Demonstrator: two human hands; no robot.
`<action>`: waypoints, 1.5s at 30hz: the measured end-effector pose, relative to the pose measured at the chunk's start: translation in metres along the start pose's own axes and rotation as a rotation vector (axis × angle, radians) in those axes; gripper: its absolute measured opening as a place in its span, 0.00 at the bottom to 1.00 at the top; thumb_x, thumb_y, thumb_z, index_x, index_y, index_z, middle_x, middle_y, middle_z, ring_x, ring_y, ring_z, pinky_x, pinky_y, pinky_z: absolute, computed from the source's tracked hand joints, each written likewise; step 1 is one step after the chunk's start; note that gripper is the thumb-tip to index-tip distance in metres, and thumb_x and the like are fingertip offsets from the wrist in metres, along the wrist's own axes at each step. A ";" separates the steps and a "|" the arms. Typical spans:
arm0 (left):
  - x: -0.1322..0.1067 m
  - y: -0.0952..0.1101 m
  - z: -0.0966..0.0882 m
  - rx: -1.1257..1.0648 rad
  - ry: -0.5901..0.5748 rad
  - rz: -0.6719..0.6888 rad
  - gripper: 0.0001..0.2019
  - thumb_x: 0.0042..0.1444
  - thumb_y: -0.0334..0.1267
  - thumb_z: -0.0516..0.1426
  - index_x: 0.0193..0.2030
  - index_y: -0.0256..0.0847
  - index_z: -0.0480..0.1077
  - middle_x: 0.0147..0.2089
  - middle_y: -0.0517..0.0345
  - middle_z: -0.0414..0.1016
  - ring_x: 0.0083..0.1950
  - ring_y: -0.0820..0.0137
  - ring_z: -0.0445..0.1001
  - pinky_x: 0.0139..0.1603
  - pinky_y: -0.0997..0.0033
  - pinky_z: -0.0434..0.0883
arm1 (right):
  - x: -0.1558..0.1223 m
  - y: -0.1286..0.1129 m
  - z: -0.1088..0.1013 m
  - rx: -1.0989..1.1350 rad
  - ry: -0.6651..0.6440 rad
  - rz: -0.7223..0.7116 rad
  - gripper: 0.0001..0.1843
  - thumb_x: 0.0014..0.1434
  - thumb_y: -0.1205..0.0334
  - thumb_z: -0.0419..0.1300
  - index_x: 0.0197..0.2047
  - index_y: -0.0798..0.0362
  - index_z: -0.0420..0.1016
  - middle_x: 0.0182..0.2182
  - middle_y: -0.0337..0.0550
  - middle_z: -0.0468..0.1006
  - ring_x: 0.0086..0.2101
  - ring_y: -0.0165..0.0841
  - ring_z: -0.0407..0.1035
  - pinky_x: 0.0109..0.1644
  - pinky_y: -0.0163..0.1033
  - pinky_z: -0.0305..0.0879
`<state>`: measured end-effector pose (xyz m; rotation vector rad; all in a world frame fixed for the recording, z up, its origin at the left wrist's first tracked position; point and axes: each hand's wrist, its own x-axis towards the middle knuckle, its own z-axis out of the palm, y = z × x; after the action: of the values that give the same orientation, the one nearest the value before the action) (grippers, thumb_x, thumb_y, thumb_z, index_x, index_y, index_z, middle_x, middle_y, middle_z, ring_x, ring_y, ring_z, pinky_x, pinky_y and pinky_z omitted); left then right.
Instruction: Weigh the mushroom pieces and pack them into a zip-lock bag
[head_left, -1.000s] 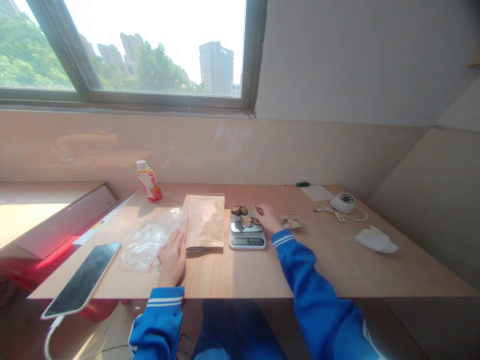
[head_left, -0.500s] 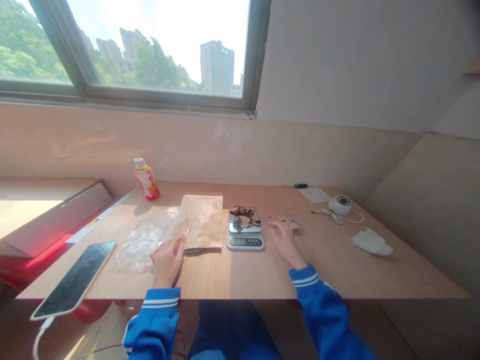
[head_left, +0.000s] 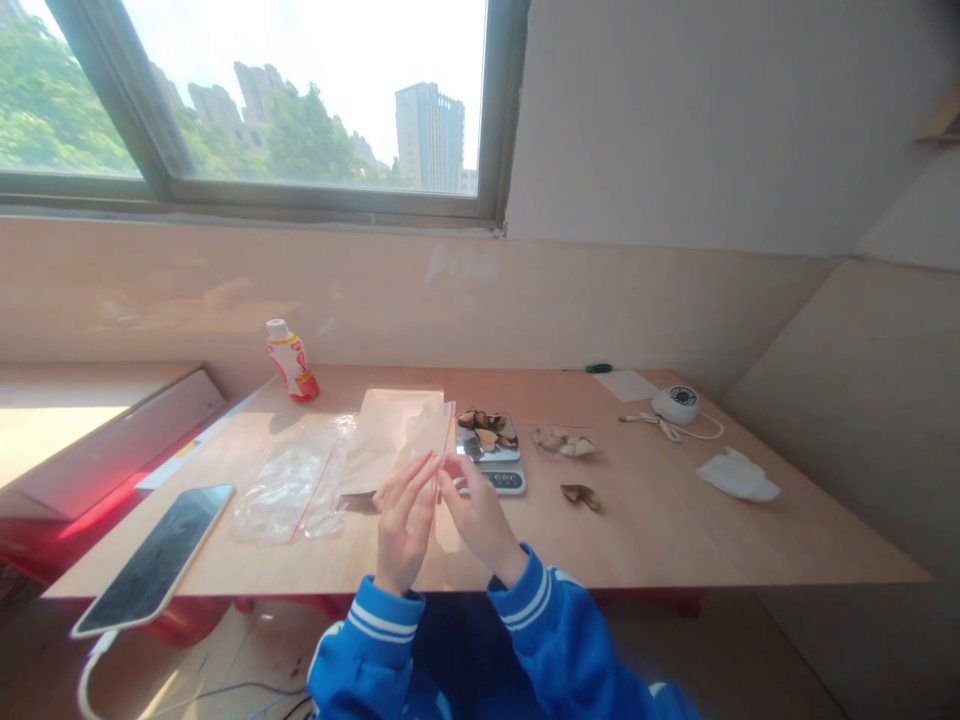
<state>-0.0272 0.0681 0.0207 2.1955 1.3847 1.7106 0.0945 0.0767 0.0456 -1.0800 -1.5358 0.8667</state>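
My left hand [head_left: 403, 520] and my right hand [head_left: 480, 518] meet at the middle of the table, their fingers pinching a clear zip bag with a red seal [head_left: 429, 440]. It stands up in front of a kraft paper pouch [head_left: 386, 430]. Just right of my fingers sits a digital kitchen scale [head_left: 501, 482], partly hidden, with dried brown slices [head_left: 484, 428] on its pan. Further right lie a pale cluster of similar pieces [head_left: 562, 442] and a single brown slice [head_left: 580, 495].
A second clear plastic bag [head_left: 289, 490] lies left of my hands, with a phone [head_left: 154, 555] nearer the table edge. A small bottle [head_left: 291, 362] stands behind them. At right are a white dome camera [head_left: 675, 404] with its cable and a crumpled tissue [head_left: 739, 476].
My right hand has moved left from beside the scale to join my left hand. Both now lift a clear bag upright. A lone brown slice now shows on the table at right.
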 end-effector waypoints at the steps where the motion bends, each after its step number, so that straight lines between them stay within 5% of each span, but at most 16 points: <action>1: 0.003 0.003 0.001 -0.010 -0.026 0.004 0.18 0.63 0.34 0.49 0.58 0.50 0.66 0.60 0.56 0.69 0.61 0.63 0.66 0.58 0.59 0.62 | 0.003 -0.003 -0.004 -0.003 0.004 -0.007 0.12 0.63 0.55 0.52 0.46 0.50 0.69 0.41 0.44 0.77 0.40 0.35 0.72 0.44 0.40 0.69; 7: 0.027 -0.004 0.016 0.045 -0.065 0.049 0.17 0.61 0.38 0.53 0.56 0.49 0.68 0.61 0.53 0.68 0.62 0.61 0.66 0.60 0.57 0.58 | 0.028 -0.014 -0.042 -0.067 -0.059 -0.066 0.15 0.62 0.54 0.52 0.43 0.52 0.75 0.40 0.44 0.80 0.41 0.36 0.73 0.44 0.39 0.68; 15: 0.051 -0.029 0.054 0.029 0.077 0.078 0.18 0.59 0.43 0.56 0.55 0.44 0.68 0.45 0.52 0.76 0.48 0.63 0.73 0.50 0.61 0.64 | 0.066 -0.015 -0.067 -0.162 -0.223 -0.099 0.15 0.62 0.52 0.55 0.39 0.52 0.78 0.35 0.42 0.81 0.39 0.35 0.74 0.41 0.37 0.67; 20: 0.040 -0.040 0.067 0.035 0.129 0.087 0.15 0.60 0.39 0.55 0.53 0.44 0.70 0.43 0.52 0.76 0.45 0.65 0.73 0.48 0.63 0.65 | 0.065 -0.003 -0.065 -0.151 -0.160 -0.054 0.12 0.60 0.55 0.57 0.42 0.50 0.76 0.41 0.43 0.81 0.41 0.35 0.76 0.45 0.39 0.70; 26: 0.020 -0.049 0.076 0.089 0.287 0.107 0.08 0.59 0.36 0.56 0.44 0.41 0.72 0.38 0.53 0.76 0.41 0.67 0.73 0.44 0.64 0.67 | 0.055 0.002 -0.047 -0.324 -0.007 -0.037 0.05 0.57 0.60 0.59 0.37 0.49 0.74 0.35 0.42 0.82 0.37 0.37 0.77 0.42 0.41 0.71; 33: 0.006 -0.066 0.071 0.130 0.618 -0.068 0.05 0.61 0.37 0.52 0.41 0.42 0.67 0.39 0.54 0.69 0.43 0.65 0.68 0.47 0.59 0.63 | 0.065 0.037 -0.066 -0.147 0.049 0.098 0.13 0.58 0.53 0.58 0.37 0.55 0.76 0.27 0.45 0.81 0.31 0.36 0.76 0.38 0.41 0.72; 39: 0.004 -0.063 0.070 0.110 0.474 0.044 0.03 0.61 0.38 0.51 0.40 0.45 0.65 0.41 0.56 0.68 0.44 0.66 0.69 0.48 0.59 0.62 | 0.072 0.084 -0.098 -0.457 0.008 -0.062 0.16 0.56 0.60 0.58 0.48 0.52 0.75 0.49 0.49 0.77 0.51 0.42 0.68 0.56 0.51 0.63; 45: 0.009 -0.059 0.072 0.090 0.449 0.045 0.05 0.63 0.38 0.47 0.41 0.41 0.61 0.47 0.49 0.69 0.54 0.63 0.69 0.53 0.54 0.64 | 0.070 0.109 -0.104 -0.717 0.045 -0.019 0.11 0.52 0.70 0.58 0.40 0.54 0.77 0.40 0.49 0.79 0.44 0.43 0.70 0.52 0.50 0.63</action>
<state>-0.0066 0.1429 -0.0312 1.9714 1.5264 2.3055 0.2136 0.1794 -0.0088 -1.5666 -1.8666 0.2570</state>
